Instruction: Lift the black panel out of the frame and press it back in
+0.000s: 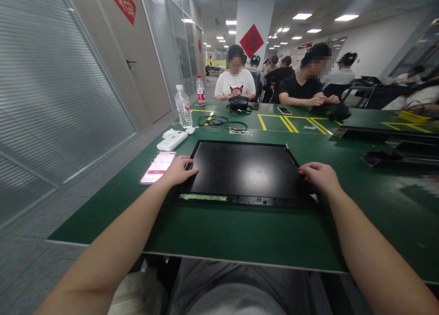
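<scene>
A black LCD screen panel (242, 168) in a thin black frame lies face up on the green table (240, 235). A narrow green circuit strip (203, 197) shows along the left part of its near edge. My left hand (178, 170) grips the panel's left edge, thumb on the screen side and fingers over the rim. At the opposite edge, my right hand (317, 173) pinches the frame between thumb and curled fingers. Both undersides of the panel's edges are hidden. Close to my left hand lies a lit phone (158, 167).
Beyond the phone are a white device (172, 140), a clear water bottle (183, 107) and a red-labelled bottle (200, 91). Black cables (219, 121) lie behind the panel. Long dark strips (384, 136) rest at the right. Two people sit across the table.
</scene>
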{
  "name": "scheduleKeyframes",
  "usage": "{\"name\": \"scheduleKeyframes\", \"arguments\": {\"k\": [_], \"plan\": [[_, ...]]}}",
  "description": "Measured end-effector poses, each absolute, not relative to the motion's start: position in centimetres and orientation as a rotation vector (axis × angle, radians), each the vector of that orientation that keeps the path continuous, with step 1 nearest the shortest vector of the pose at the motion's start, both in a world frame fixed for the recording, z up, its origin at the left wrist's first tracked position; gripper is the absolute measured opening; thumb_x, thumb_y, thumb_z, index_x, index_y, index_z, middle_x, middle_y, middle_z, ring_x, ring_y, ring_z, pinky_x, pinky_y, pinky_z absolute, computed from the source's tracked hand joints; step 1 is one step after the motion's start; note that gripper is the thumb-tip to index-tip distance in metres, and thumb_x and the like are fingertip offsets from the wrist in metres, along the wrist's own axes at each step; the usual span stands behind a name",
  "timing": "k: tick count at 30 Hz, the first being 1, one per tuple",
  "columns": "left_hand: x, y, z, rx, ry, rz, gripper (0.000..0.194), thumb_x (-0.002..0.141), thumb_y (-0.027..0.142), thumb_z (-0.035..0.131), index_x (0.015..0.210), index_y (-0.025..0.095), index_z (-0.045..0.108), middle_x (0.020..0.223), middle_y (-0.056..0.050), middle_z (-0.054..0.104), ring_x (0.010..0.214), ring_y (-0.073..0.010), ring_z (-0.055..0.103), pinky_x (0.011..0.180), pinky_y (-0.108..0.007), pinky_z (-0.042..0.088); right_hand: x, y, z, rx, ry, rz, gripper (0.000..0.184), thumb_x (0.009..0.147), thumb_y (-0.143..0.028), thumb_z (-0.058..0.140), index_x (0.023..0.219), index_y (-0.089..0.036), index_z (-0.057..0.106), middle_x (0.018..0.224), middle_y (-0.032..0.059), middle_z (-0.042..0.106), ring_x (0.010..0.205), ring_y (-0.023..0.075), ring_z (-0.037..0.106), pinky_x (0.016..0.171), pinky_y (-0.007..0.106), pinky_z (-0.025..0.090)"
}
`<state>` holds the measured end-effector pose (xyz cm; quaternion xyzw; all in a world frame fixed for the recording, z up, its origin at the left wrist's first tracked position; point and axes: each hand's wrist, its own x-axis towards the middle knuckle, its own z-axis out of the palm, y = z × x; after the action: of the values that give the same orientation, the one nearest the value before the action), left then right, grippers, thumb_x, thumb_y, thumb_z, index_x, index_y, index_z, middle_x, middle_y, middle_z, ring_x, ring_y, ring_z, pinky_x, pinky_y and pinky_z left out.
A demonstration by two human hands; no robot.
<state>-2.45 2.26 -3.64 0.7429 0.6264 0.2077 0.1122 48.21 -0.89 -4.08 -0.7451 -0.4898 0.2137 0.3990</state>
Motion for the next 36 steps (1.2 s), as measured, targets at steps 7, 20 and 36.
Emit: {"name": "scheduleKeyframes", "arguments": {"k": [7, 20, 36], "plan": [[-2.1, 2.0, -3.7, 2.122, 1.835, 0.649, 0.057, 0.08, 0.045, 0.07, 0.13, 0.018, 0.069, 0.14, -0.017, 0.067, 0.132, -0.0369, 0.06, 0.115, -0.049, 0.045, 47.7, -1.2, -3.6, -1.914, -1.254, 0.519, 0.02, 0.067, -0.035, 0.065, 0.076, -0.022, 0.078, 0.08, 0.0066, 0.078, 0.06, 0.0179, 0.063, 0.061, 0.032, 0.051], [-1.9, 0.2, -1.4, 2.427, 1.331, 0.417, 0.068, 0.079, 0.062, 0.074, 0.135, 0.024, 0.069, 0.166, -0.015, 0.041, 0.152, -0.0394, 0.036, 0.124, -0.055, 0.03, 47.0, -1.6, -2.7, -1.956, -1.29, 0.471, 0.018, 0.069, -0.033, 0.064, 0.074, -0.023, 0.078, 0.076, 0.0046, 0.077, 0.062, 0.0193, 0.066, 0.069, 0.034, 0.053], [-3.9, 0.2, -0.5, 2.364, 1.169, 0.124, 0.083, 0.074, 0.052, 0.082, 0.15, 0.033, 0.056, 0.174, -0.013, 0.03, 0.161, -0.0392, 0.021, 0.125, -0.056, 0.026, 46.8, -1.7, -2.7, -1.963, -1.291, 0.437, 0.016, 0.067, -0.032, 0.064, 0.07, -0.024, 0.077, 0.071, 0.0037, 0.075, 0.059, 0.0184, 0.064, 0.064, 0.032, 0.051]]}}
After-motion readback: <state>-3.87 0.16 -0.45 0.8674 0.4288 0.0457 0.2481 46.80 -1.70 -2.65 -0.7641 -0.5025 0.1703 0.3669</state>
